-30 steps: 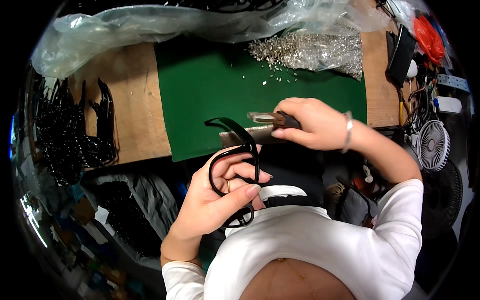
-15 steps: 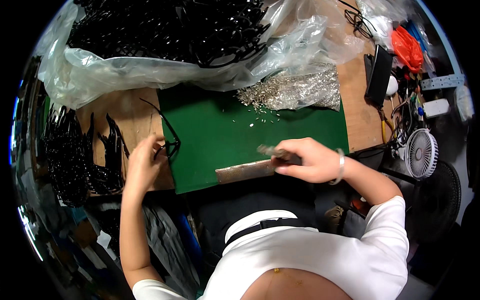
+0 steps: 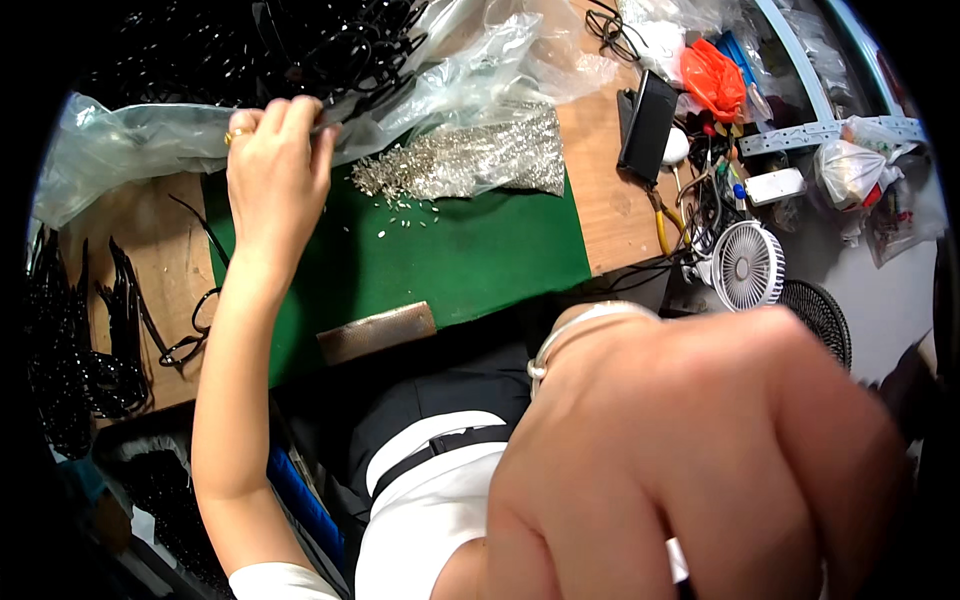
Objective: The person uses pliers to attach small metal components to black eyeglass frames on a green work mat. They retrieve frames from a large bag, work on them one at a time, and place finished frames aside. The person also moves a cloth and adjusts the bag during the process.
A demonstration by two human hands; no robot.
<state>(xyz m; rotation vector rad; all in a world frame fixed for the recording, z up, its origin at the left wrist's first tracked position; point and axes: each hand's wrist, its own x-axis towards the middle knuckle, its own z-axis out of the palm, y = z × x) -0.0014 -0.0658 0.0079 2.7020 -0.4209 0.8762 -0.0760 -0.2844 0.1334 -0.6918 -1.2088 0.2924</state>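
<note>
My left hand [image 3: 275,175], a ring on one finger, reaches to the near edge of the heap of black eyeglass frames [image 3: 210,50] in a clear plastic bag [image 3: 150,140]. Its fingers are curled and closed there; whatever they grip is hidden. Large and close in front of the camera, my right hand [image 3: 690,440] is raised with bent fingers. Its fingertips run out of sight, so I cannot tell whether it holds anything. A black eyeglass frame [image 3: 185,348] lies at the left border of the green mat [image 3: 470,250]. By the mat's front edge sits a textured metal strip [image 3: 376,332].
Small silvery parts [image 3: 385,175] spill from a clear bag [image 3: 500,155] onto the mat. Black glasses parts [image 3: 120,320] are piled at the left. To the right are a black phone-like slab [image 3: 648,125], yellow-handled pliers [image 3: 663,220], cables and a white fan [image 3: 748,262].
My left hand has let go of the eyeglass frame and moved up to the heap. My right hand has risen from the mat toward the camera; the greyish tool it held is out of sight.
</note>
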